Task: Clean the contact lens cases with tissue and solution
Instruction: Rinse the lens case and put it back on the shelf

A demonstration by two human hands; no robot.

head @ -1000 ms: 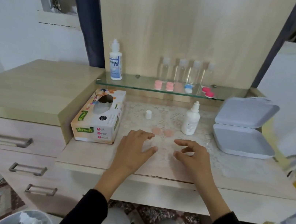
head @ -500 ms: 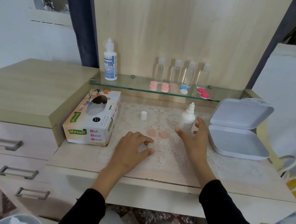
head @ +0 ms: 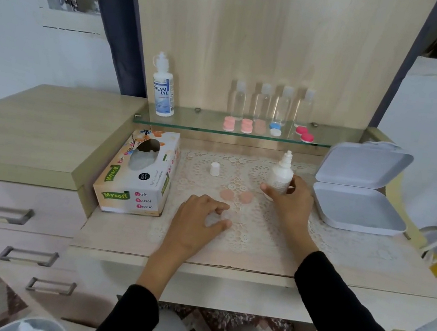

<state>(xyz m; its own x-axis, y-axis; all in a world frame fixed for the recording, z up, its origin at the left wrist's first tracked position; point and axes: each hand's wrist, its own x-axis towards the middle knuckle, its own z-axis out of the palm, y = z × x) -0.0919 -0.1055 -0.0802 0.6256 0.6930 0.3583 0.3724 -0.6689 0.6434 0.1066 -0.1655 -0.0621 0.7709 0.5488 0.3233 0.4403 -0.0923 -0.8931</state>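
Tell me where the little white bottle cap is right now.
In the head view the white cap stands on the lace mat, left of centre, between the tissue box and the small white bottle that the right hand grips.

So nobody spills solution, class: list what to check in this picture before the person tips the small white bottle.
1. Grip: right hand holds the small white bottle: ok.
2. Nozzle: cap is off, standing on the lace mat: ok.
3. Lids: two pink lids lie on the mat, apart from both hands: ok.
4. Case: whether the left hand steadies an open case: cannot tell, only a pale blur at its fingertips.
5. Wiping: tissue box beside the left hand, tissue showing: ok.
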